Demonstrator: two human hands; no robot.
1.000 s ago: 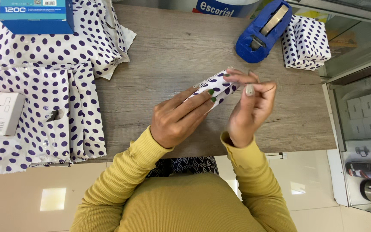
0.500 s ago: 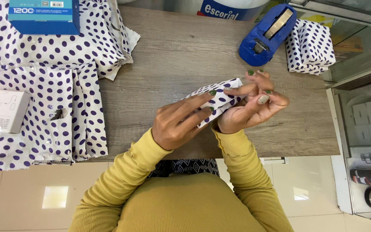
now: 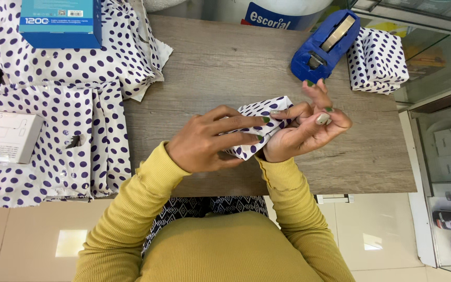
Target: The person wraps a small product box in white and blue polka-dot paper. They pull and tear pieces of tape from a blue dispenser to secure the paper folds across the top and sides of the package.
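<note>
I hold a small parcel [image 3: 257, 120] wrapped in white paper with dark purple dots over the middle of the wooden table [image 3: 225, 62]. My left hand [image 3: 210, 141] grips it from the left, fingers laid across its top. My right hand [image 3: 309, 128] clasps its right end, thumb and forefinger pressed on the paper's edge, the other fingers raised. A blue tape dispenser [image 3: 324, 44] stands just beyond my right hand.
A finished dotted parcel [image 3: 379, 60] lies right of the dispenser. Dotted paper sheets [image 3: 53, 141] cover the table's left side, with a white box [image 3: 9, 137] and a blue box [image 3: 61, 23] on them. A glass counter edge runs along the right.
The parcel and both hands have shifted slightly right and toward the dispenser. My right hand has turned and its fingers have closed on the parcel's right end.
</note>
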